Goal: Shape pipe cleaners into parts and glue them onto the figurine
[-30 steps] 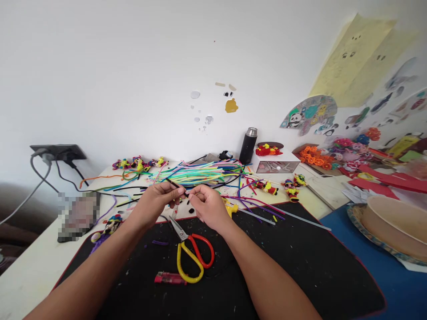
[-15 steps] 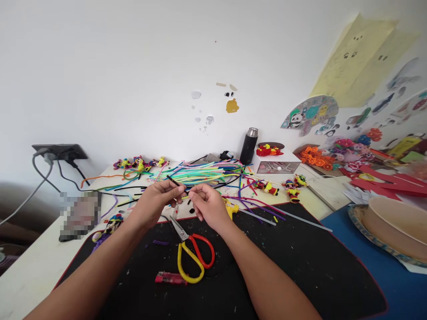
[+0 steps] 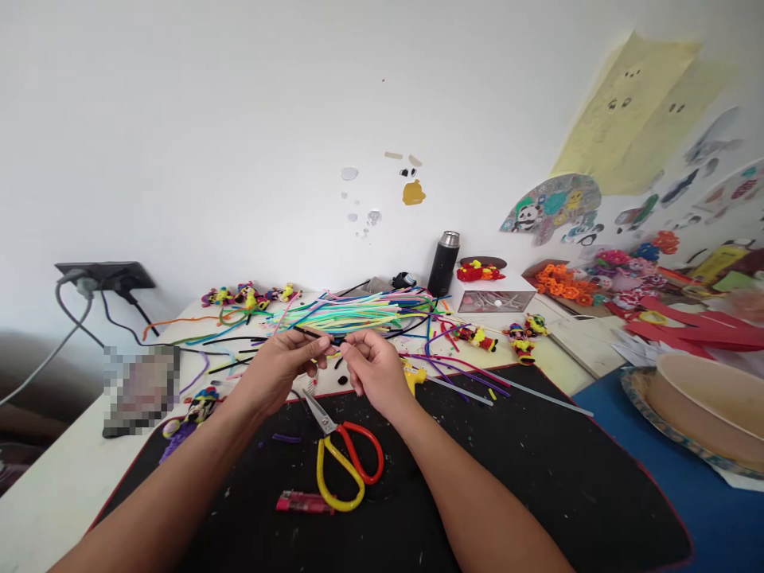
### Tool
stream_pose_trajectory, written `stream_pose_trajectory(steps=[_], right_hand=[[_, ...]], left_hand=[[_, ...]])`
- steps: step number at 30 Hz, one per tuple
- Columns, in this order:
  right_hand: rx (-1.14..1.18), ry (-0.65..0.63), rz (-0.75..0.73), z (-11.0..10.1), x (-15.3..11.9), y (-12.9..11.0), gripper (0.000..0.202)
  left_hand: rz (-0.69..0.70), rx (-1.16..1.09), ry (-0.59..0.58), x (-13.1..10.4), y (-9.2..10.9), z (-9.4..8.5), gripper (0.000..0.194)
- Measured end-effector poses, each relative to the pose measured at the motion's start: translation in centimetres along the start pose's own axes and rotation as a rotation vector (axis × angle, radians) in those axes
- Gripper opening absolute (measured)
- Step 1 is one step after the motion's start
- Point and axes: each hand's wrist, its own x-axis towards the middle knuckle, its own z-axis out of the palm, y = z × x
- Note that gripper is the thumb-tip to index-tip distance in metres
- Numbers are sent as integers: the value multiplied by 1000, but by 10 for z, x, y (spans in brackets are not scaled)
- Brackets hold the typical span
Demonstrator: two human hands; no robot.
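Black fuzzy strip [image 3: 337, 343] is what's in hand right now, held up in the middle of the scene, over the far edge of the black mat [image 3: 507, 477]. Left hand [image 3: 285, 362] has it pinched between thumb and fingers, and the right hand [image 3: 376, 370] is pinched in close at the right end, fingertips nearly meeting the left ones. Can't tell exactly how much of the strip sits inside those fingers, it's tiny and mostly covered.

As for how far along this is — early days for this piece, I'd guess. It's picked up and being worked with the fingers, but I can't see it joined to anything, and no shape shows in it. Whether it's been trimmed to length, no idea. Scissors [image 3: 325, 426] lie loose on the mat just near of the hands, with a pink lighter [image 3: 304, 503] beside the yellow handle and a purple snippet [image 3: 287, 437] off to the left.

Other pieces look done, to my eye anyway: little figures [image 3: 251, 297] at the far left, plus more figures [image 3: 520, 346] over on the right. Plenty of material about too — there's a big bundle of coloured stems [image 3: 352, 310] lying just beyond the hands.
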Motion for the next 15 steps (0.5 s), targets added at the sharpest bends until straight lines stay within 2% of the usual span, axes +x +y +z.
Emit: stream_pose_trajectory(steps=[6,10,15], right_hand=[[-6,16,-8,0,0,1,23],[-114,-3,-11,-2,0,3,16],[-349,-98,-52,-5,-3,4,8]], left_hand=[[-69,-28,-7,-2,-4,5,45],[-26,-1,12,-1,-3,3,45],[90,328,-87,0,9,-7,40]])
